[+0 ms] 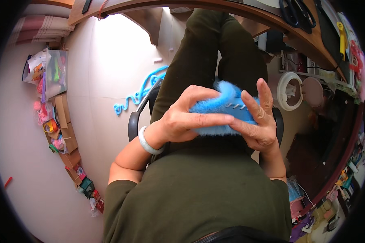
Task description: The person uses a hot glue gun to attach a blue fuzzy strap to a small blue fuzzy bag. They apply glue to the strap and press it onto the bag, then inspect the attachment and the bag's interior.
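Observation:
A fluffy blue plush piece (216, 130) is held between both hands above the lap. My left hand (191, 114) grips its left end, thumb and fingers around it, with a pale bangle on the wrist. On the right end, my right hand (257, 121) pinches it with the lower fingers while two fingers stand raised. White stitches (235, 106) run along a smoother blue band of the piece, and a furry blue strip (226, 92) curls up over its top. A strand of blue fuzzy yarn (143, 91) trails over the floor at the left.
A wooden desk (200, 4) curves across the top, with black-handled scissors (295, 15) at its right. Chair armrests (133, 124) flank the lap. Cardboard boxes (68, 136) and a clear plastic bin (56, 73) line the left. At the right stands an open round white container (289, 91).

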A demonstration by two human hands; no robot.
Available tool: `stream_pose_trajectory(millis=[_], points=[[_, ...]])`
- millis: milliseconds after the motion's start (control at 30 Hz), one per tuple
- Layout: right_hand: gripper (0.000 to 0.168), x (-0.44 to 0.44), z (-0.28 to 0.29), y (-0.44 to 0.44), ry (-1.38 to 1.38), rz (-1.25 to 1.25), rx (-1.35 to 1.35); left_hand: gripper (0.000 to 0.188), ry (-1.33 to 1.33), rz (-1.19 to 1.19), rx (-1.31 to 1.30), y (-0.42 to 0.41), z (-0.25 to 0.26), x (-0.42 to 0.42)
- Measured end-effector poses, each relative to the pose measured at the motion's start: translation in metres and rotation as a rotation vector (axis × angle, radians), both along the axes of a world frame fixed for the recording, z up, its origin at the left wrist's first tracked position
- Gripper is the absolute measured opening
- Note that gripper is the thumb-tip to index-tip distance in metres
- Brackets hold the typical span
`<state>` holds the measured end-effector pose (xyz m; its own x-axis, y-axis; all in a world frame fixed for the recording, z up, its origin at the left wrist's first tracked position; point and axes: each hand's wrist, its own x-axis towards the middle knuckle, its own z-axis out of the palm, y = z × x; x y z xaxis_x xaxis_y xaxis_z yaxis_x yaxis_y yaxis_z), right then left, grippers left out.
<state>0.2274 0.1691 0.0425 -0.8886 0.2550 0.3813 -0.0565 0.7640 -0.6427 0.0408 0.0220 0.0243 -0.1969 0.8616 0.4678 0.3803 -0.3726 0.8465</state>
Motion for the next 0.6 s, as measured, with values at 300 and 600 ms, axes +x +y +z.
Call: stream_pose_trajectory(millis=[300,600], points=[[0.019,0.006,-0.006,0.002,0.05,0.003,0.114,0.054,-0.025,0.072,-0.022,-0.016,-0.011,-0.008],[0.029,-0.004,0.061,0.014,-0.138,0.097,-0.061,0.04,-0.017,0.047,0.107,-0.014,-0.018,-0.003]])
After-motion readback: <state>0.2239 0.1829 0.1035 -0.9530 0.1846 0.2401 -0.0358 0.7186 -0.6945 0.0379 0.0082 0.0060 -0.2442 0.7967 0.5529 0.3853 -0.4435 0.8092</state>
